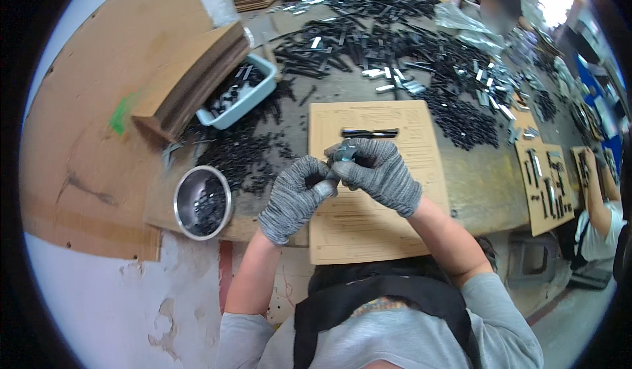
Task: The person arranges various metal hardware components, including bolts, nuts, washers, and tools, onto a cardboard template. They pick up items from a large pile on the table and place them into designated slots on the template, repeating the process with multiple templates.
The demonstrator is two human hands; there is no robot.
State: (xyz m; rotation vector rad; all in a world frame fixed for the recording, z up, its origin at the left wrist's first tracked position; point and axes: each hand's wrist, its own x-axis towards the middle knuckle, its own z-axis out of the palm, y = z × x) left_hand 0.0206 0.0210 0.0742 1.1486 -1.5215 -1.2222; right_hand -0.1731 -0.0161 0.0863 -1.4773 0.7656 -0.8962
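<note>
Both hands wear grey knit gloves and meet over a brown cardboard sheet (382, 237) with printed lines. My right hand (385, 175) pinches a small shiny metal piece (345, 150) between thumb and fingers. Close against it, the fingertips of my left hand (296, 194) are pressed together; whatever they grip is hidden. Just beyond the hands, a black bar-shaped part (370, 133) lies across the upper half of the sheet.
A metal bowl (180, 201) of small black parts stands at the table's left edge. Behind it are a light blue bin (247, 100) and tilted cardboard (191, 73). Heaps of black strips (382, 40) cover the far table. At right, a person's arm (596, 188) works beside a loaded board (536, 214).
</note>
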